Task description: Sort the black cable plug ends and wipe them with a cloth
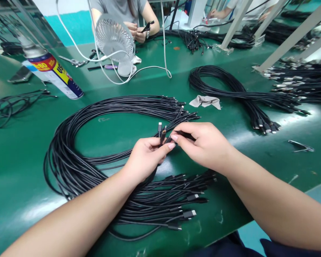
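Note:
My left hand (pixel 148 155) is closed round several black cable ends, whose plugs (pixel 163 135) stick up past the thumb. Close against it, my right hand (pixel 200 142) pinches a black cable end between thumb and fingertips; part of it shows dark under the curled fingers. Both hands are over a large curved bundle of black cables (pixel 66 142) lying on the green table. One set of its plugs (pixel 176 105) points right behind my hands. Another set of plugs (pixel 188 214) fans out in front, below my wrists.
A spray can (pixel 56 75) stands at the left, near loose cable (pixel 10 107). A small white fan (pixel 115 37) with a white cord is at the back. A grey cloth scrap (pixel 205 101), another cable bundle (pixel 219 76) and a metal clip (pixel 301 146) lie right. Two people work across the table.

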Demonstrator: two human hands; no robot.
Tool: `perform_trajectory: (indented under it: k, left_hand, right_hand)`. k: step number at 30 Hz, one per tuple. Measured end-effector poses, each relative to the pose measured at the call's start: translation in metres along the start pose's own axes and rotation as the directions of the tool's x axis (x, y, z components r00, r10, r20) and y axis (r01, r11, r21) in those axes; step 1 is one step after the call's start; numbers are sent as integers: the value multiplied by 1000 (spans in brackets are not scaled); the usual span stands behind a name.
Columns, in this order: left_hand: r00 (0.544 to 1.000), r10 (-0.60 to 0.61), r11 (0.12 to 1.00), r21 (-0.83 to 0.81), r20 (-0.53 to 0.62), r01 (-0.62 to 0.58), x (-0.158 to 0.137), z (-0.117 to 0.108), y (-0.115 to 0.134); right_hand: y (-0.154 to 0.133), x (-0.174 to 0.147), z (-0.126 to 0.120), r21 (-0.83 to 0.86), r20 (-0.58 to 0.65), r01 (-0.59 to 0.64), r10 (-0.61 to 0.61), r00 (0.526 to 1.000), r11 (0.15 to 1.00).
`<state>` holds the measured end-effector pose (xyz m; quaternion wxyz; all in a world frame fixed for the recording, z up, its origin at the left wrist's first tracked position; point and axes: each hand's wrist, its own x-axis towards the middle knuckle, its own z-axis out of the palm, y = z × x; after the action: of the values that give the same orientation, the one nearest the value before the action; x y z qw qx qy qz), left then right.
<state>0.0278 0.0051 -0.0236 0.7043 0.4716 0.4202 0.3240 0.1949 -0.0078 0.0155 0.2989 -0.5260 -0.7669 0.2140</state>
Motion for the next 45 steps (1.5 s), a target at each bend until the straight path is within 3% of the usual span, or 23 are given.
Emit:
perform_trajectory:
  k: [9, 13, 23, 26, 28, 33, 37, 40, 45]
  left_hand:
    - [1000, 23, 992, 125, 8, -23, 1, -3, -2]
    - [1000, -31, 998, 63, 4, 31, 1, -2, -1]
    - [994, -105, 993, -52, -2, 105, 1, -1, 5]
    - [994, -113, 992, -57, 0, 113, 2, -1, 4]
    - [994, -108, 993, -57, 7, 108, 2, -2, 4]
    - [991, -119, 988, -91, 64, 124, 0, -3, 7]
    - [986, -126, 987, -87, 106, 135, 0, -3, 9]
    - [982, -119, 986, -96, 148, 134, 0, -5, 7]
    - [972, -120, 978, -142, 204, 151, 0, -5, 9]
  right_hand:
    - [-1, -1, 1, -114, 0, 6, -7, 1000, 993]
    - [-2, -3, 2, -184, -5, -15, 15, 1000, 983]
    - [4, 3, -2, 27, -12, -89, 89, 996, 996]
    - [8, 5, 0, 71, 42, -148, 145, 989, 986]
    - [11, 5, 4, 80, 66, -121, 116, 991, 989]
    - [10, 6, 10, 1, -33, 32, -32, 999, 999]
    - [7, 8, 2, -4, -106, -25, 24, 994, 1000]
    - [9, 8, -3, 86, -102, -50, 59, 993, 995]
    - [13, 5, -8, 352, -123, 12, 33, 992, 936]
